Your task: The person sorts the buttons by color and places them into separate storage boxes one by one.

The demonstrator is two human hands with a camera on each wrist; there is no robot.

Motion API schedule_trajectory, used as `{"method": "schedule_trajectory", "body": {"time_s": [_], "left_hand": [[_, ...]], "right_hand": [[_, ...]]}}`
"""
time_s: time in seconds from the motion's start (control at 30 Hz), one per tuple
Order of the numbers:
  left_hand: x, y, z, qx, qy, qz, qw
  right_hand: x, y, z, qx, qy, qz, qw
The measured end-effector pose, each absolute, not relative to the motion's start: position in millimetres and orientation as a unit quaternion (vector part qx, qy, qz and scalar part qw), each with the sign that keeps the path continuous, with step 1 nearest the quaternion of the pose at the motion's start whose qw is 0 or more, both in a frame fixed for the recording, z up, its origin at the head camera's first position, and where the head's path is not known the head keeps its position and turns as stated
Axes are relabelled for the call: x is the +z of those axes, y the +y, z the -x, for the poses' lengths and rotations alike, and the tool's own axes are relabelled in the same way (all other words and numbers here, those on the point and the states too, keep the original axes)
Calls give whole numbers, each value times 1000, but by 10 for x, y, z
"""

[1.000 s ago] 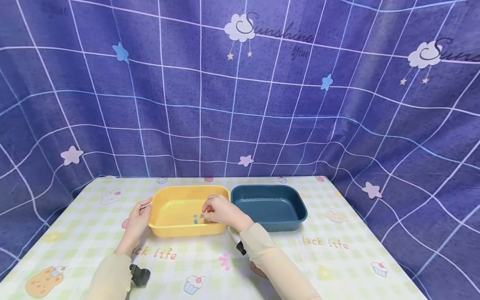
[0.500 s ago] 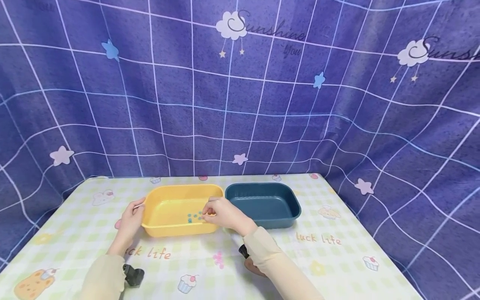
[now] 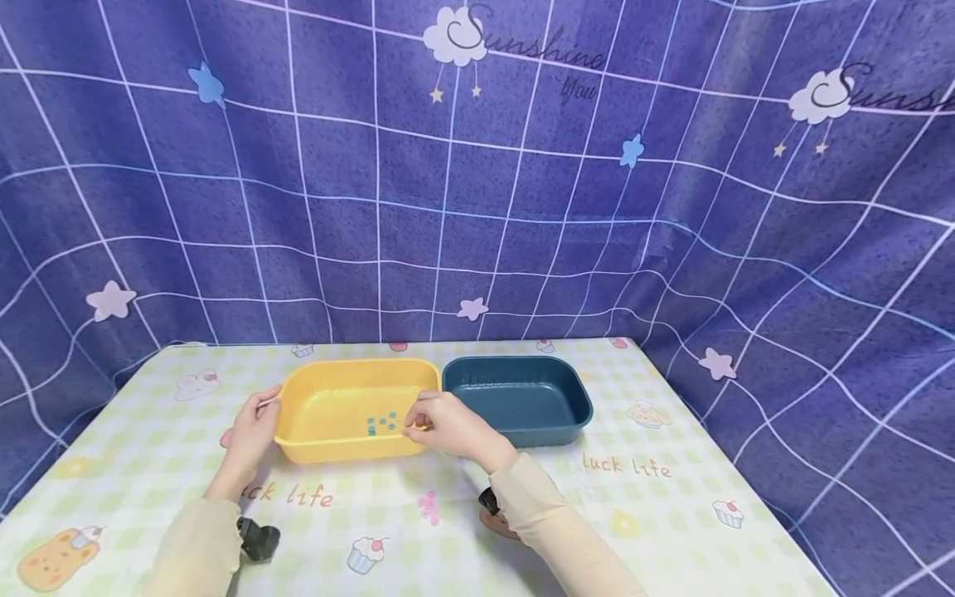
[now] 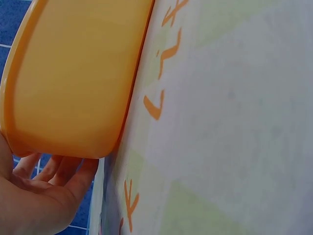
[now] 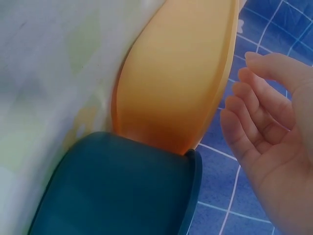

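Note:
My left hand [image 3: 252,431] holds the left end of a yellow plastic basin [image 3: 351,450]; in the left wrist view its fingers [image 4: 73,178] lie against the basin's outer end wall. Inside, toward the front right, lie several small teal pieces [image 3: 370,430], too small to make out in detail. Over the basin's right end hovers my right hand [image 3: 457,429], with loosely bent fingers. In the right wrist view the thumb and index fingertips of this hand [image 5: 279,142] are close together but slightly apart, and nothing shows between them.
A dark teal-blue basin [image 3: 555,433] stands against the yellow one's right end. Both rest on a checked tablecloth [image 3: 656,514] printed with cartoons. Behind the table hangs a blue grid-patterned curtain [image 3: 336,215]. Black wrist devices [image 3: 259,541] sit near both sleeves.
My right hand has lifted back slightly to the right within the yellow basin, and more teal pieces show beside it. The left hand stays on the basin's end. The head view has shifted somewhat.

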State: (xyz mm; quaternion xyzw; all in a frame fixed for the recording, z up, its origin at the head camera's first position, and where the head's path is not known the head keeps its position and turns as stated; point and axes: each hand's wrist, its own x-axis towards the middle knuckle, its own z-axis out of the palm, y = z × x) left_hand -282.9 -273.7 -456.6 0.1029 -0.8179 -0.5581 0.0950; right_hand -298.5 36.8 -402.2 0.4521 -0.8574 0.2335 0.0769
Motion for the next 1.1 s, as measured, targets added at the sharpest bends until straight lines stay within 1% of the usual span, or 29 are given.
{"method": "schedule_trajectory", "body": {"time_s": [0.33,0.8,1.1], "left_hand": [[-4555,-2737,2822,-553,-821,-96,99],[-4585,-2743,2825,-549,-825,-104,88],[-4586,-2737,2811,-552,-823,-101,87]], "right_hand": [[-4033,443,2923,239,-863,-442,57],[-4111,568,2790,222,-860,-455,69],[-4210,630,2713,229,-857,-458,55]]}}
